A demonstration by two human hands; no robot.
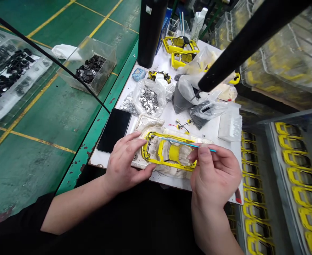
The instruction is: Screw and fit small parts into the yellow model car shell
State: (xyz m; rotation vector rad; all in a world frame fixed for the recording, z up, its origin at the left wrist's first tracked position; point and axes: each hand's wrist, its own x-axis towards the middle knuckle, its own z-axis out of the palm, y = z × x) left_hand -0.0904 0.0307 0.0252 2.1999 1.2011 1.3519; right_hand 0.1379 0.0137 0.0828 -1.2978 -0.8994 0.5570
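A yellow toy car body [160, 152] lies upside down on a worn whitish holding block [148, 124] near the table's front edge. My left hand [126, 159] is closed around the body's left end, fingertips on the far rim and thumb by the near rim. Between the thumb and fingers of my right hand [214, 173] is a thin blue stick [193, 144], held almost level over the body. Its pale far tip reaches towards the body's left end; the kind of tip is too small to tell. Some right fingers rest by the body's right end.
A black phone [114, 130] lies at left. Beyond stand a bag of small metal parts [149, 99], bags of dark grains [182, 94], small wired pieces [184, 125] and more yellow bodies [181, 44]. Dark poles [152, 32] rise close by. Trays of yellow bodies [299, 170] stand right.
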